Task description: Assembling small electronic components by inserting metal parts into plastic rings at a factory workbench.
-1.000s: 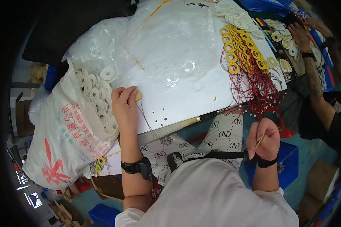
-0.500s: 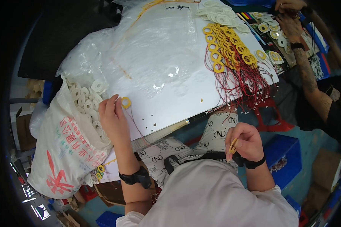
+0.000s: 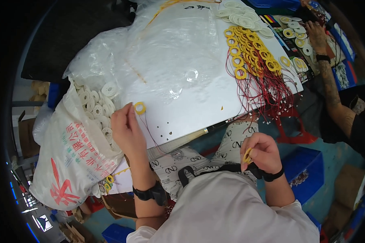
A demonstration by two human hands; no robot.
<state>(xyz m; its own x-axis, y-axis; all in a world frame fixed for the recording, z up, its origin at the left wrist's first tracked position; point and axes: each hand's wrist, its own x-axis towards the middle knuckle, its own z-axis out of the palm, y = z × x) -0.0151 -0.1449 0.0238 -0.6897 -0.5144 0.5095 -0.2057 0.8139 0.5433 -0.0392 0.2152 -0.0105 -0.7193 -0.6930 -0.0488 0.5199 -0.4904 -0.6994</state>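
Note:
My left hand (image 3: 129,127) is over the left part of the white table, its fingers drawn together at the near-left edge of a yellow ring (image 3: 140,108). Thin dark-red wires trail from that ring past the table's front edge. Above my lap, my right hand (image 3: 264,154) pinches a yellow ring (image 3: 247,156), seen nearly edge-on, between thumb and fingers; whether it is one ring or a small stack I cannot tell. Many yellow rings (image 3: 253,52) lie in overlapping rows at the table's right, their red and black wires (image 3: 265,95) with white plugs hanging over the edge.
An open white sack (image 3: 77,162) of white spools (image 3: 97,109) leans at the left. Clear plastic sheeting (image 3: 166,60) covers the table's middle. White discs (image 3: 243,18) lie at the far right. A blue bin (image 3: 302,170) stands on the floor; a co-worker's arm (image 3: 326,73) reaches in at right.
The whole view has shifted slightly, so the table appears a little further right. Both hands keep nearly the same pose; the right hand's ring has tilted slightly.

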